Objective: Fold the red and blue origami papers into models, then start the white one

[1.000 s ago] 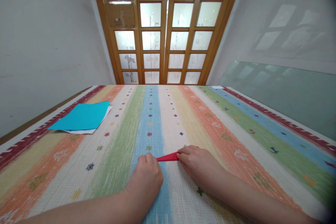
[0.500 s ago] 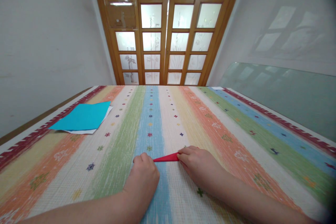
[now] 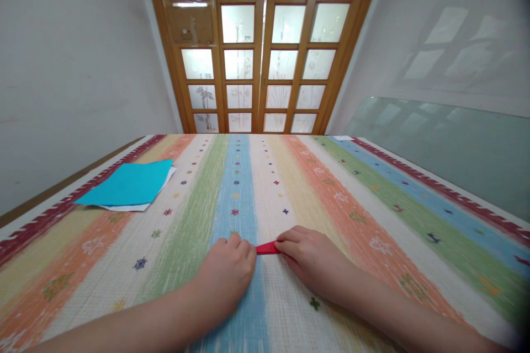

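Note:
A narrow folded piece of red paper (image 3: 267, 248) lies low over the striped tablecloth (image 3: 290, 187), between my two hands. My left hand (image 3: 232, 267) is closed at its left end, with the fingers curled and covering that tip. At the wider right end, my right hand (image 3: 308, 256) pinches the paper between thumb and fingers. Only the short middle stretch of the paper shows; both ends are hidden by my fingers.
Blue sheets of paper (image 3: 128, 183) lie at the left of the table, with white paper (image 3: 168, 176) sticking out beneath. A small white item (image 3: 343, 138) sits at the far edge. Beyond stand wooden glazed doors (image 3: 265, 60); a greenish glass panel (image 3: 439, 154) leans at the right.
My left hand has slid right along the red paper, so less of it shows between my hands. The right hand keeps its pinch, shifted only slightly.

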Available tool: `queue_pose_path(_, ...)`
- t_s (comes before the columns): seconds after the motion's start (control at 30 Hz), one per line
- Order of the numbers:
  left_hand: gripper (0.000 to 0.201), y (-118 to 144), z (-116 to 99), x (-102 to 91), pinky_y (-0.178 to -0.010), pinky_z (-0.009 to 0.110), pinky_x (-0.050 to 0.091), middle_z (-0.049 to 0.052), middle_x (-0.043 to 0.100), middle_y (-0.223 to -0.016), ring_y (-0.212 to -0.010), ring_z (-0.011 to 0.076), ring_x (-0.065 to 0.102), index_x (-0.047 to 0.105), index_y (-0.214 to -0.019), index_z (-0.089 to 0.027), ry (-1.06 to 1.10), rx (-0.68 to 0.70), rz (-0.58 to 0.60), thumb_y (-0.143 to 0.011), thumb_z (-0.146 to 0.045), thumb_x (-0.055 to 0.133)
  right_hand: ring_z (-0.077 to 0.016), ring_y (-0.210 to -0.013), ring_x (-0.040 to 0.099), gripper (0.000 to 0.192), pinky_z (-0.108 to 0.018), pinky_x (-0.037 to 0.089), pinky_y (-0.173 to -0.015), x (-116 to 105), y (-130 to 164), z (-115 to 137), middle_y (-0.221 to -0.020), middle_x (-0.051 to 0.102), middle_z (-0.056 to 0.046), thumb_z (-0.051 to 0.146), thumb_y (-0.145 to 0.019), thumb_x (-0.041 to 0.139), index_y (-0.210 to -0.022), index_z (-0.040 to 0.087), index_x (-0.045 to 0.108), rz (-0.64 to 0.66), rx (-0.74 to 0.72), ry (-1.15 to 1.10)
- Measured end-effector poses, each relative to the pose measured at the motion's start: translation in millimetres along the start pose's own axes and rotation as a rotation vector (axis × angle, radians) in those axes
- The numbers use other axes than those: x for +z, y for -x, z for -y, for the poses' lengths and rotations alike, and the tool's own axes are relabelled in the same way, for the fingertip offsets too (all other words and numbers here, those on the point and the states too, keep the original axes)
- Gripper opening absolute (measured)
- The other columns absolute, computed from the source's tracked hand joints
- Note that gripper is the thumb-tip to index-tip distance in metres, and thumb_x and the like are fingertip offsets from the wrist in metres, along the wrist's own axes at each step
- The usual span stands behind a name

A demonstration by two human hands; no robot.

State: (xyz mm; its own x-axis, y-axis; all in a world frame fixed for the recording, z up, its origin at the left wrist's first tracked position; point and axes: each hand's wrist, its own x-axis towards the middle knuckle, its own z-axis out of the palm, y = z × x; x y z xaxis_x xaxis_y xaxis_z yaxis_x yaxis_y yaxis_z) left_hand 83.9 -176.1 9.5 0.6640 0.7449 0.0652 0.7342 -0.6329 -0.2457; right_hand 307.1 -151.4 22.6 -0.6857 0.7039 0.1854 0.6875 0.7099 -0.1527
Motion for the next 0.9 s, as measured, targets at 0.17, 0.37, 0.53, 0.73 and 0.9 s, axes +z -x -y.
queue_pose_path(0.17, 0.004, -5.4, 7.2, 5.0, -0.066, 0.034, 0.047, 0.006, 0.065, -0.088, -0.082, 0.0244, 0.060, 0.062, -0.095, -0.015, 0.106, 0.007, -0.037, -0.092, -0.017, 0.060, -0.0204, -0.099, 0.064, 0.025, -0.036, 0.049, -0.089, 5.2, -1.2, -6.5, -0.104, 0.073, -0.006, 0.013, -0.096, 0.054, -0.111, 0.021, 0.072, 0.007, -0.018, -0.100)
queue_pose_path(0.37, 0.008, -5.7, 10.3, 5.2, -0.067, 0.036, 0.050, 0.005, 0.065, -0.089, -0.082, 0.0246, 0.061, 0.062, -0.100, -0.015, 0.115, 0.026, -0.039, -0.094, -0.015, 0.057, -0.0225, -0.110, 0.062, 0.030, -0.040, 0.047, -0.098, 11.1, -1.5, -9.1, -0.117, 0.070, -0.009, 0.016, -0.097, 0.051, -0.121, 0.020, 0.068, -0.021, -0.025, -0.148)
queue_pose_path(0.53, 0.011, -6.5, 11.5, 7.1, -0.067, 0.037, 0.051, 0.006, 0.065, -0.090, -0.082, 0.0250, 0.061, 0.062, -0.104, -0.014, 0.103, 0.027, -0.055, -0.094, -0.015, 0.056, -0.0262, -0.124, 0.055, 0.038, -0.048, 0.040, -0.109, 13.7, 0.2, -11.1, -0.133, 0.063, -0.010, 0.019, -0.096, 0.050, -0.133, 0.020, 0.061, -0.035, -0.028, -0.111)
queue_pose_path(0.73, 0.019, -7.4, 12.8, 11.8, -0.066, 0.033, 0.050, 0.006, 0.065, -0.089, -0.079, 0.0221, 0.062, 0.060, -0.113, -0.012, 0.075, 0.043, -0.117, -0.095, -0.015, 0.054, -0.0272, -0.125, 0.055, 0.040, -0.052, 0.038, -0.109, 10.7, 0.4, -10.4, -0.131, 0.064, -0.010, 0.020, -0.095, 0.052, -0.134, 0.021, 0.058, -0.046, -0.030, -0.089)
queue_pose_path(0.9, 0.024, -4.9, 12.1, 12.0, -0.065, 0.032, 0.050, 0.006, 0.065, -0.088, -0.077, 0.0209, 0.062, 0.058, -0.120, -0.012, 0.065, 0.079, -0.172, -0.097, -0.016, 0.051, -0.0225, -0.105, 0.064, 0.030, -0.042, 0.046, -0.096, 11.3, -0.5, -10.3, -0.111, 0.072, -0.008, 0.020, -0.096, 0.055, -0.124, 0.021, 0.065, -0.082, -0.055, -0.069)
